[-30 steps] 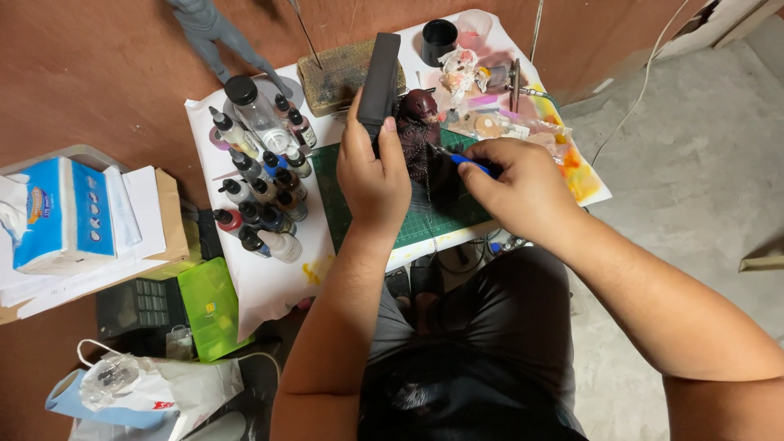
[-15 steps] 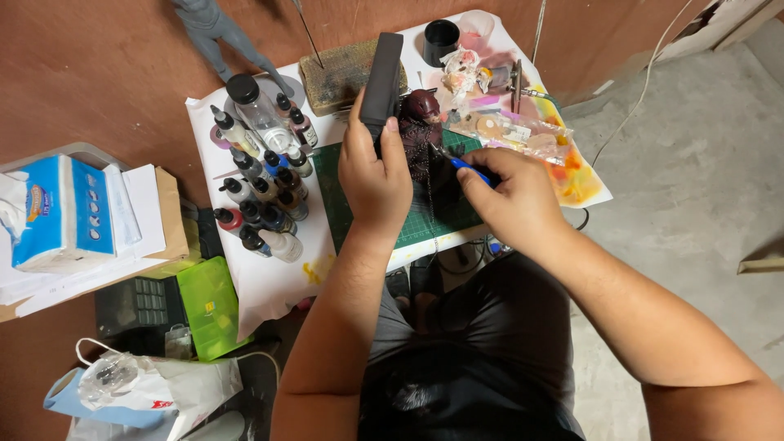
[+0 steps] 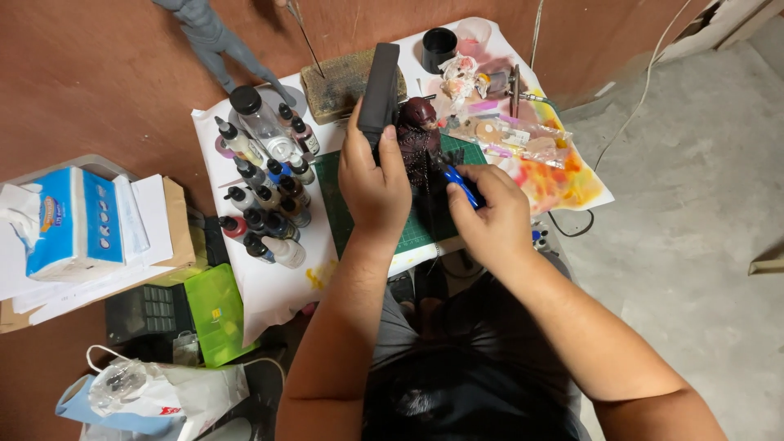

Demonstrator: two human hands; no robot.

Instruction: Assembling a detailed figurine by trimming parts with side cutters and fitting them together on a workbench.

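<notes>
- The view looks straight down from the person's head onto a small white-covered table (image 3: 269, 286) set against a reddish-brown wall.
- The left hand (image 3: 374, 184) is closed around a black rectangular block (image 3: 380, 90), gripping its lower end so the block stands up and away from the body.
- A dark red figurine (image 3: 418, 135) stands just beside the block, over a green cutting mat (image 3: 335, 200) at the table's middle.
- The right hand (image 3: 488, 214) is curled narrowly around a blue-handled tool (image 3: 460, 184), pinched between thumb and fingers; its tip points at the figurine. Whether the tip touches the figurine cannot be told.
- Left of the mat, a cluster of small dropper bottles (image 3: 265, 200) with dark caps stands close together.
- At the table's far edge sit a tan sponge-like block (image 3: 339, 82) and a black cup (image 3: 439, 47).
- To the right lies paper stained yellow and pink (image 3: 563, 180).
- Further left, off the table, a blue and white tissue box (image 3: 77, 220) rests near a bright green plastic case (image 3: 214, 314).
</notes>
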